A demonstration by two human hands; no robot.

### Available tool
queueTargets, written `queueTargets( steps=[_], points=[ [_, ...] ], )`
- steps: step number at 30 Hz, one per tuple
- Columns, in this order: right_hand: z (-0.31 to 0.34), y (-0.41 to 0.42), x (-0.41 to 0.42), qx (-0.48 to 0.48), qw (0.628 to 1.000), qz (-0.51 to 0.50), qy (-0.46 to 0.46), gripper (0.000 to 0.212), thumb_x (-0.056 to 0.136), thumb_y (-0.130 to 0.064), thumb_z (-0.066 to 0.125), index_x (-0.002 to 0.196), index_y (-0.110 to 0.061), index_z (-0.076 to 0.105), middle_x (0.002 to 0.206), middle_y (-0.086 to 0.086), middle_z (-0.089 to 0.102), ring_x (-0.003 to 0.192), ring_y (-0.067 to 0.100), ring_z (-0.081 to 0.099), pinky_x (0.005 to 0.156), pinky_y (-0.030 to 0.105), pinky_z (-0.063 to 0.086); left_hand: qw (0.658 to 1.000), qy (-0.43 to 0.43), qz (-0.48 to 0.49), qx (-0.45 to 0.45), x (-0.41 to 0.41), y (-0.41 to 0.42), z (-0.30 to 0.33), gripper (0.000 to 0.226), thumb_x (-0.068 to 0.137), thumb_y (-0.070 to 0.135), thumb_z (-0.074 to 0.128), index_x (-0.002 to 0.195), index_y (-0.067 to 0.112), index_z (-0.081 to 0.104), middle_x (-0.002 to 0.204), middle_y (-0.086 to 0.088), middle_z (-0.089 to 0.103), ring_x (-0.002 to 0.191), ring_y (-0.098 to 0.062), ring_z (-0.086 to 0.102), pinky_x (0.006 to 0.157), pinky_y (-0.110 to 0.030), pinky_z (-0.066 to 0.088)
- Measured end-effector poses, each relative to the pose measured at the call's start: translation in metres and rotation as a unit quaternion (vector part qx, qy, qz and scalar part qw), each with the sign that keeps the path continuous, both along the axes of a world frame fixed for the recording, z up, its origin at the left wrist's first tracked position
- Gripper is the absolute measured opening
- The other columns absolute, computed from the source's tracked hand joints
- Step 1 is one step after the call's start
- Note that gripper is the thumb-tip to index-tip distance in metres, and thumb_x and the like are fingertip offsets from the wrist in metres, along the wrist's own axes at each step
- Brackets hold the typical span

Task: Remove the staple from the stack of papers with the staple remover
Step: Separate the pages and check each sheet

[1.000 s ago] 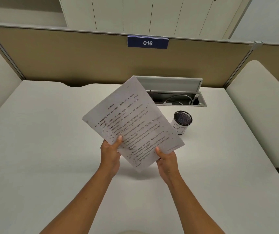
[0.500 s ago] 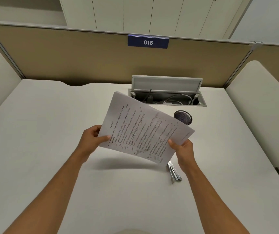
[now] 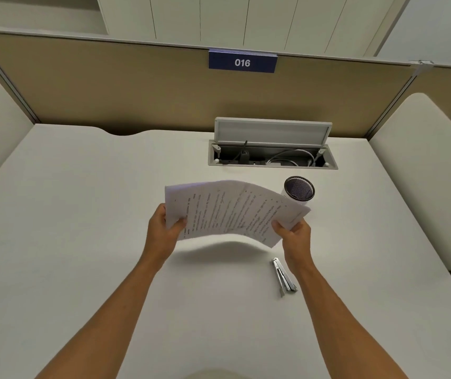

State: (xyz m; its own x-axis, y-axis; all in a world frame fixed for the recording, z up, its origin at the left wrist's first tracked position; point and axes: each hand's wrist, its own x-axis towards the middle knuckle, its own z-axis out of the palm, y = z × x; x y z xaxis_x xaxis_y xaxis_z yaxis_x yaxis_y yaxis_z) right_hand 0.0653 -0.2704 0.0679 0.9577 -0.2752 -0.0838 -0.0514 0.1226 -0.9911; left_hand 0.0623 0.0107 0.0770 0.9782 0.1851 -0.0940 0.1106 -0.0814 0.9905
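Both hands, the left hand and right hand, pinch the stack of papers above the desk, so it is best to lay it flat near the staple remover, staple corner up.

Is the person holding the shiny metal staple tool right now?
No, the staple remover lies on the desk, while the left hand and right hand hold the papers.

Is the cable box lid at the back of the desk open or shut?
Open: the lid stands raised behind the cable box, and cables show inside.
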Motion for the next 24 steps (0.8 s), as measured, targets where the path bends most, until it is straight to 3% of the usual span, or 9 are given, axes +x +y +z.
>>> queueTargets(
  steps=[3,8,14,19,24],
  points=[
    [-0.013,0.005,-0.007,0.016,1.000,-0.005,0.017,0.030,0.083,0.013,0.060,0.099,-0.012,0.064,0.098,0.006,0.071,0.088,0.012,0.069,0.073,0.024,0.055,0.999,0.022,0.024,-0.010,-0.013,-0.002,-0.015,0.040,0.088,-0.003,0.064,0.120,0.020,0.054,0.108,0.005,0.064,0.101,-0.011,0.063,0.081,-0.029,0.056],
    [-0.019,0.007,-0.011,-0.011,0.999,0.003,0.036,0.033,0.083,0.011,0.060,0.097,-0.018,0.068,0.094,-0.003,0.074,0.089,0.010,0.070,0.071,0.020,0.054,0.999,0.010,0.040,-0.022,-0.014,-0.003,-0.019,0.038,0.086,-0.001,0.069,0.102,0.033,0.059,0.104,0.005,0.067,0.099,-0.012,0.065,0.076,-0.025,0.057],
    [-0.014,0.009,-0.009,-0.029,0.999,-0.006,0.018,0.031,0.088,0.006,0.060,0.101,-0.021,0.065,0.103,0.001,0.072,0.094,0.010,0.069,0.073,0.019,0.054,0.997,-0.016,0.070,-0.019,-0.012,-0.011,-0.010,0.036,0.089,0.000,0.066,0.099,0.034,0.059,0.101,0.008,0.067,0.095,-0.012,0.065,0.076,-0.028,0.055],
    [-0.020,0.007,-0.011,-0.020,0.999,-0.016,0.025,0.030,0.089,0.005,0.058,0.105,-0.020,0.063,0.107,0.002,0.070,0.097,0.011,0.067,0.075,0.021,0.055,0.997,-0.027,0.067,-0.012,-0.012,-0.016,-0.009,0.035,0.092,0.000,0.062,0.099,0.034,0.058,0.100,0.006,0.066,0.094,-0.012,0.065,0.070,-0.018,0.055],
    [-0.039,0.004,-0.018,-0.030,0.997,-0.013,0.073,0.030,0.090,0.003,0.058,0.111,-0.018,0.062,0.108,0.000,0.070,0.103,0.016,0.065,0.083,0.030,0.056,0.998,0.027,0.041,-0.028,-0.016,-0.018,-0.024,0.027,0.094,0.005,0.060,0.111,0.026,0.058,0.104,0.009,0.066,0.098,-0.007,0.064,0.081,-0.024,0.054]
  ],
)
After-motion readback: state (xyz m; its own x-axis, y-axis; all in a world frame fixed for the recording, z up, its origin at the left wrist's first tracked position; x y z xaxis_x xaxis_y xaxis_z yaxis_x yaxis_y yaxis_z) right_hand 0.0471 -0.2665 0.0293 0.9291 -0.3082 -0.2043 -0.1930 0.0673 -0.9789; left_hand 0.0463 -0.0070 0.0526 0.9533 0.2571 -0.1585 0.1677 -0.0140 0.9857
